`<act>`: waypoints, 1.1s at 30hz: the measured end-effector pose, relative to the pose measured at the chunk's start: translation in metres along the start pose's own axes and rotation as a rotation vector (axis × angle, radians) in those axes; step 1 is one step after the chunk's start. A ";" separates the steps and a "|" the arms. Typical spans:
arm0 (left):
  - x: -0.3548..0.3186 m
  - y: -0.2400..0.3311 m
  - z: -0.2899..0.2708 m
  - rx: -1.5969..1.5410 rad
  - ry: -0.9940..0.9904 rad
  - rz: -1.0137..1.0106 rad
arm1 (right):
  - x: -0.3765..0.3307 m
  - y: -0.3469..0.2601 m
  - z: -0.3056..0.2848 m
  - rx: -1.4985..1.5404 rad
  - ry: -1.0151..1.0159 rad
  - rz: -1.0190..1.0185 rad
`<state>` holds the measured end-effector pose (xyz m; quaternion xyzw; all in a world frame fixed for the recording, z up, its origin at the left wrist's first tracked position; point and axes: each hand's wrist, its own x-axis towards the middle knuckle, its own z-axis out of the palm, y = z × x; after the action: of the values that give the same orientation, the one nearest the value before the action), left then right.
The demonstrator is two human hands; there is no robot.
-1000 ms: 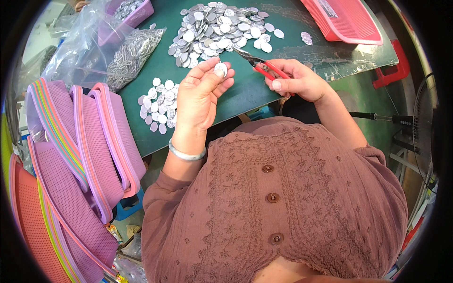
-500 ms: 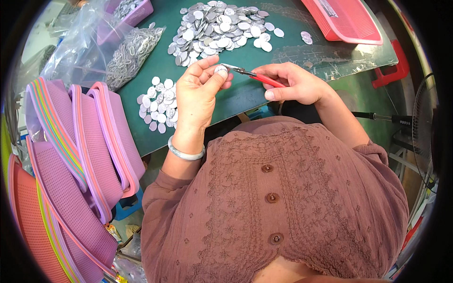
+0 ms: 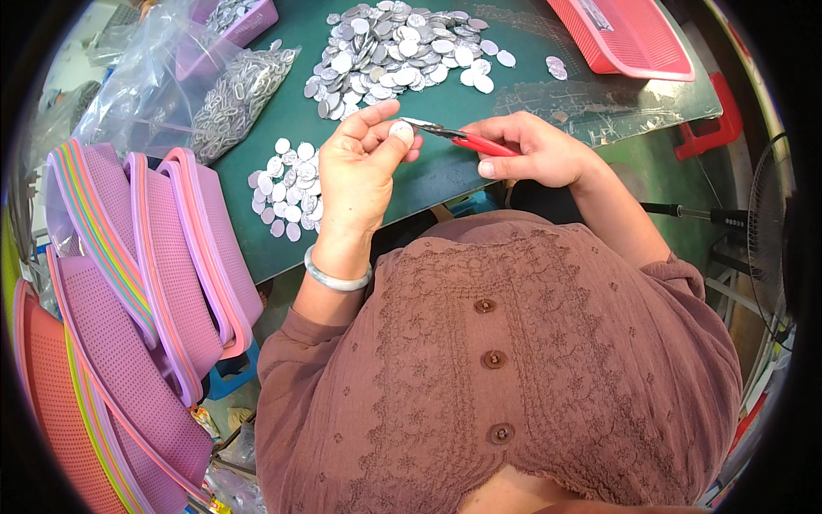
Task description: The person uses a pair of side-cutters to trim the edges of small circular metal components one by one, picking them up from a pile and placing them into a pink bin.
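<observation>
My left hand (image 3: 364,158) pinches a small oval silver disc (image 3: 402,130) between thumb and fingers above the table's near edge. Closed around the red handles of a pair of pliers (image 3: 492,146) is my right hand (image 3: 544,152). The pliers' metal jaws reach left to the disc at my left fingertips; whether they grip its edge is too small to tell. Beyond my hands lies a large heap of oval silver discs (image 3: 394,53). A smaller spread of similar discs (image 3: 289,190) lies left of my left wrist.
On the green table (image 3: 479,98), a clear plastic bag (image 3: 244,94) of metal links lies at the left, beside a purple basket (image 3: 253,24). A pink basket (image 3: 638,47) stands at the far right. Stacked purple and pink baskets (image 3: 175,257) fill the left side. A fan (image 3: 768,231) is at the right.
The plier handles have turned slightly and my right fingers have shifted a little around them. My left hand stays nearly where it was, with the disc still in its fingers.
</observation>
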<state>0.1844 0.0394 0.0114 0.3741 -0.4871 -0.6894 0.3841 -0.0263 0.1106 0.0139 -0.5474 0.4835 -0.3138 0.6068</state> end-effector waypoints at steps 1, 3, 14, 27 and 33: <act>0.000 0.000 0.001 0.002 -0.004 0.006 | 0.000 0.001 -0.001 -0.005 -0.006 0.004; 0.000 0.000 0.002 0.007 -0.013 0.018 | 0.001 0.003 -0.003 -0.016 -0.017 0.013; 0.002 -0.001 0.001 -0.016 0.004 -0.005 | 0.003 0.007 -0.008 0.080 -0.018 0.047; 0.004 0.003 -0.006 -0.287 -0.040 -0.108 | 0.004 0.023 -0.012 0.362 0.055 -0.008; 0.004 0.003 -0.008 -0.342 -0.055 -0.133 | 0.004 0.023 -0.012 0.360 0.062 -0.015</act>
<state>0.1908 0.0320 0.0119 0.3158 -0.3474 -0.7958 0.3824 -0.0400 0.1076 -0.0087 -0.4235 0.4337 -0.4165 0.6776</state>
